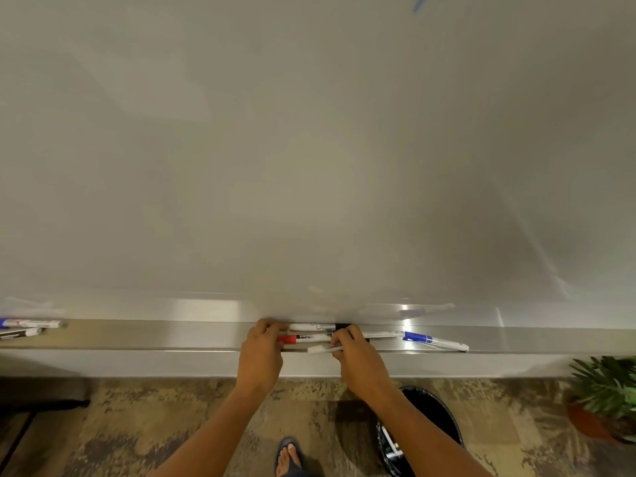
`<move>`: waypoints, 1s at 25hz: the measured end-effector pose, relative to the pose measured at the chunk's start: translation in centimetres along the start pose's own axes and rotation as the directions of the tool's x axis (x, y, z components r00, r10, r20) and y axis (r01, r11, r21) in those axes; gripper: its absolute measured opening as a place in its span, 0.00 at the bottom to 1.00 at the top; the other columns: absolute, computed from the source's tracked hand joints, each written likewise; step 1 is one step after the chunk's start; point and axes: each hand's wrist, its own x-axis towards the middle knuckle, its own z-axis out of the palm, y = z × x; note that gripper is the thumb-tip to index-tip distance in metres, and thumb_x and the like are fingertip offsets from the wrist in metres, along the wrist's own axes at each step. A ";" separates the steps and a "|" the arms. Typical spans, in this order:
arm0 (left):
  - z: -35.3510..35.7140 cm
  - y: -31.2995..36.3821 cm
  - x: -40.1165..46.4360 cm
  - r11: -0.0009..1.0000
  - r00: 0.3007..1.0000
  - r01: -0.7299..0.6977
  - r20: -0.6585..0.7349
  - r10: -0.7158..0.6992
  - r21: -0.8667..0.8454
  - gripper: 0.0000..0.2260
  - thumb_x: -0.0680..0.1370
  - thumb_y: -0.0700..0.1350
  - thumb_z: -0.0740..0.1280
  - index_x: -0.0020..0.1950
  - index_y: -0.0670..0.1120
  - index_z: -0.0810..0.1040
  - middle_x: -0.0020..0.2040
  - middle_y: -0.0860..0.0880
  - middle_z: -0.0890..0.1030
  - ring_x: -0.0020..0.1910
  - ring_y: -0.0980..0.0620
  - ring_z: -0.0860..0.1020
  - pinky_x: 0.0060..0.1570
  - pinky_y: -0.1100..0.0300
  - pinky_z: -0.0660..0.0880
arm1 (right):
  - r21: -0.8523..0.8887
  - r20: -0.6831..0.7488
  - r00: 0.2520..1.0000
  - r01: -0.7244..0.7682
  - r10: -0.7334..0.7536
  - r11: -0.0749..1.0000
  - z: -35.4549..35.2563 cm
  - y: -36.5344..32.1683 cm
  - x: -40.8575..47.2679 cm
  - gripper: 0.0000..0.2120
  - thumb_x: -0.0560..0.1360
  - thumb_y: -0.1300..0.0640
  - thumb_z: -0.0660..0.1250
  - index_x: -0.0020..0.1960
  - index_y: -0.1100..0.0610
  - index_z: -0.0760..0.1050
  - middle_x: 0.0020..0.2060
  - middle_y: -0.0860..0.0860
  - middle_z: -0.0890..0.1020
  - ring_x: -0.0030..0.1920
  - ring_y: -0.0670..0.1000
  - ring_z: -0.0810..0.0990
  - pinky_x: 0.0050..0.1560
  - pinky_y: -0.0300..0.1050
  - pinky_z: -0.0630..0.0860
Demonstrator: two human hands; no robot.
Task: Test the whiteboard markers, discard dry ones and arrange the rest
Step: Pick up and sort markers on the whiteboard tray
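A large whiteboard (309, 149) fills the view, with a metal tray (172, 333) along its bottom edge. Three markers lie side by side in the tray's middle: a white one (311, 327) at the back, a red-capped one (303, 338), and a white one (323, 348) at the front. My left hand (261, 352) touches their left ends and my right hand (354, 352) presses on their right ends, fingers curled over them. A blue-capped marker (435, 340) lies in the tray to the right of my right hand. Two more markers (29, 327) rest at the tray's far left.
A black bin (430, 428) with discarded markers inside stands on the floor below my right arm. A potted plant (605, 394) sits at the right edge. My sandalled foot (289, 456) shows at the bottom. A blue stroke (420, 3) marks the board's top.
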 end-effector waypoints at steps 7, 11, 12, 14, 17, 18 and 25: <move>-0.2 3.7 -2.3 0.981 0.996 -0.060 -0.070 0.048 -0.182 0.12 0.77 0.41 0.71 0.60 0.50 0.80 0.66 0.52 0.72 0.63 0.52 0.71 0.63 0.62 0.73 | 0.252 -0.008 0.995 0.100 -0.101 0.963 -2.9 -0.4 -2.7 0.08 0.82 0.59 0.62 0.59 0.50 0.73 0.56 0.45 0.76 0.51 0.43 0.77 0.51 0.32 0.74; -0.9 7.7 -4.2 0.928 0.979 -0.201 -0.043 0.198 -0.314 0.11 0.77 0.54 0.69 0.60 0.57 0.78 0.59 0.58 0.75 0.59 0.61 0.73 0.59 0.69 0.70 | 0.601 -0.114 0.993 0.089 -0.025 0.794 -5.4 -0.9 -5.4 0.06 0.84 0.52 0.59 0.60 0.48 0.70 0.53 0.44 0.80 0.51 0.43 0.80 0.53 0.39 0.78; -1.1 8.6 -4.6 0.924 0.977 -0.207 -0.022 0.211 -0.322 0.13 0.77 0.55 0.69 0.60 0.56 0.77 0.58 0.59 0.76 0.58 0.63 0.74 0.58 0.71 0.70 | 0.672 -0.133 0.991 0.081 0.012 0.736 -5.8 -1.0 -5.8 0.06 0.84 0.52 0.59 0.60 0.48 0.69 0.53 0.45 0.81 0.52 0.43 0.81 0.55 0.42 0.79; -1.4 10.3 -5.8 0.928 0.979 -0.198 -0.013 0.205 -0.315 0.14 0.77 0.57 0.68 0.62 0.54 0.78 0.56 0.61 0.77 0.55 0.65 0.75 0.55 0.71 0.72 | 0.795 -0.153 0.984 0.070 0.088 0.603 -6.7 -1.2 -6.9 0.07 0.84 0.55 0.58 0.61 0.48 0.69 0.55 0.45 0.83 0.54 0.43 0.82 0.58 0.45 0.79; -2.0 11.8 -7.7 0.930 0.982 -0.187 -0.041 0.183 -0.317 0.12 0.78 0.54 0.68 0.61 0.54 0.79 0.53 0.60 0.80 0.51 0.64 0.78 0.51 0.66 0.77 | 0.910 -0.154 0.978 0.084 0.143 0.405 -7.8 -2.0 -8.6 0.08 0.84 0.57 0.58 0.62 0.48 0.69 0.54 0.45 0.84 0.56 0.45 0.82 0.58 0.48 0.80; -2.4 12.1 -8.3 0.928 0.980 -0.199 -0.054 0.191 -0.314 0.11 0.79 0.53 0.68 0.60 0.54 0.79 0.52 0.59 0.81 0.49 0.62 0.78 0.50 0.65 0.77 | 0.931 -0.146 0.980 0.089 0.139 0.354 -8.1 -2.4 -9.3 0.08 0.84 0.58 0.59 0.61 0.47 0.70 0.53 0.44 0.85 0.56 0.45 0.83 0.57 0.47 0.81; -6.1 12.2 -12.6 0.951 0.970 -0.225 -0.137 0.199 -0.214 0.06 0.81 0.54 0.63 0.50 0.54 0.78 0.40 0.58 0.79 0.40 0.57 0.76 0.39 0.65 0.72 | 0.975 -0.120 0.993 0.117 0.003 0.188 -8.2 -6.2 -12.3 0.10 0.83 0.60 0.60 0.62 0.56 0.75 0.54 0.52 0.85 0.58 0.52 0.83 0.57 0.49 0.81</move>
